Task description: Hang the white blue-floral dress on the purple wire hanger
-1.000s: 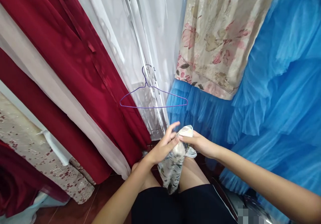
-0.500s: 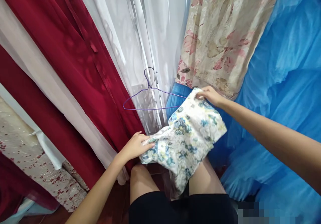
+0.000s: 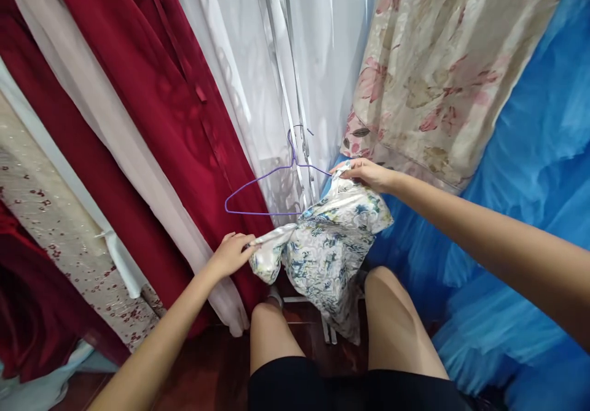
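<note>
A white garment [image 3: 322, 248] with a blue and yellow floral print hangs between my two hands, above my knees. My left hand [image 3: 234, 252] pinches its left edge, where the cloth is pulled into a narrow band. At the upper right, my right hand [image 3: 362, 172] grips another part of the garment, close to the right arm of a purple hanger [image 3: 258, 179]. The hanger's right end goes behind or into the cloth near my right fingers; exactly how is hidden. Its left end is bare, and its hook points up in front of white fabric.
Dark red gowns [image 3: 152, 122] hang on the left, with a white gown [image 3: 249, 61] behind the hanger. A beige floral dress [image 3: 433, 85] and blue tulle [image 3: 530, 183] fill the right. A metal stand foot [image 3: 328, 331] rests on the dark floor [image 3: 207, 362] between my feet.
Both hands have shifted left relative to the hanger. The garment's left edge is now stretched out, its right side has slid further along the hanger, and the view has turned slightly.
</note>
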### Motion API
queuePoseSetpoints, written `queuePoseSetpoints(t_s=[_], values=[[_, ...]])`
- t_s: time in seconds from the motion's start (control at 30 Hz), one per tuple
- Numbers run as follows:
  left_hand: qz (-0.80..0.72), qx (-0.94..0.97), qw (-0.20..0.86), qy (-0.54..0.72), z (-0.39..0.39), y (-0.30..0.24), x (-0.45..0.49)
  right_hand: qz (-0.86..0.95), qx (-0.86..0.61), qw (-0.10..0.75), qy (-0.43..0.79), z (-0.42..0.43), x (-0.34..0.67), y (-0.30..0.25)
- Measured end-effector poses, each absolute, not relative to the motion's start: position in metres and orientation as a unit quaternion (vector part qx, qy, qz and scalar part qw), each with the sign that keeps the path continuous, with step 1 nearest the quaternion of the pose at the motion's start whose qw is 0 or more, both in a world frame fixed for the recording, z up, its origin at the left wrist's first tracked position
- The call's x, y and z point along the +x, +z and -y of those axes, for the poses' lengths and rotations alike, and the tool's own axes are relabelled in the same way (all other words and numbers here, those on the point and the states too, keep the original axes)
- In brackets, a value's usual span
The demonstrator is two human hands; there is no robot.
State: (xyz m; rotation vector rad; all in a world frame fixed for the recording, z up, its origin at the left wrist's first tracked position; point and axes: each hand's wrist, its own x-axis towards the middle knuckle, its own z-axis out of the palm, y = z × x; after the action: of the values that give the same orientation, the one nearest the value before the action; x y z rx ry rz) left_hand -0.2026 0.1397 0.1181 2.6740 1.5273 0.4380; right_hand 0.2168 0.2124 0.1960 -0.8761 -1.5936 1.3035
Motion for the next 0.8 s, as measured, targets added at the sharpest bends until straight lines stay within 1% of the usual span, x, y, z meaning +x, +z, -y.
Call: queuePoseSetpoints(t_s=[0.03,0.1,0.17,0.27,0.37,0.43,0.57,0.7,0.8], values=[[-0.505,0.851,0.035,0.139,-0.152,0.121,-0.213,0.644,-0.352,0.427,0.528,-0.211,0.221,0.200],[-0.534,0.828,0.042,0.166,-0.176,0.135,-0.227,0.655,-0.359,0.408,0.525,-0.210,0.225,0.208],[-0.556,0.805,0.017,0.205,-0.195,0.156,-0.231,0.660,-0.367,0.397,0.521,-0.211,0.224,0.212],[-0.548,0.795,-0.027,0.260,-0.209,0.182,-0.227,0.651,-0.366,0.398,0.533,-0.210,0.220,0.211],[-0.520,0.798,-0.073,0.296,-0.205,0.187,-0.221,0.622,-0.361,0.412,0.560,-0.208,0.219,0.204],[-0.526,0.792,-0.117,0.285,-0.198,0.182,-0.222,0.609,-0.359,0.411,0.575,-0.207,0.220,0.201],[-0.566,0.775,-0.189,0.206,-0.189,0.177,-0.239,0.625,-0.352,0.400,0.571,-0.205,0.218,0.202],[-0.570,0.763,-0.245,0.180,-0.181,0.195,-0.253,0.682,-0.341,0.392,0.515,-0.202,0.211,0.206],[-0.562,0.752,-0.296,0.178,-0.173,0.215,-0.256,0.696,-0.331,0.392,0.502,-0.198,0.208,0.206]])
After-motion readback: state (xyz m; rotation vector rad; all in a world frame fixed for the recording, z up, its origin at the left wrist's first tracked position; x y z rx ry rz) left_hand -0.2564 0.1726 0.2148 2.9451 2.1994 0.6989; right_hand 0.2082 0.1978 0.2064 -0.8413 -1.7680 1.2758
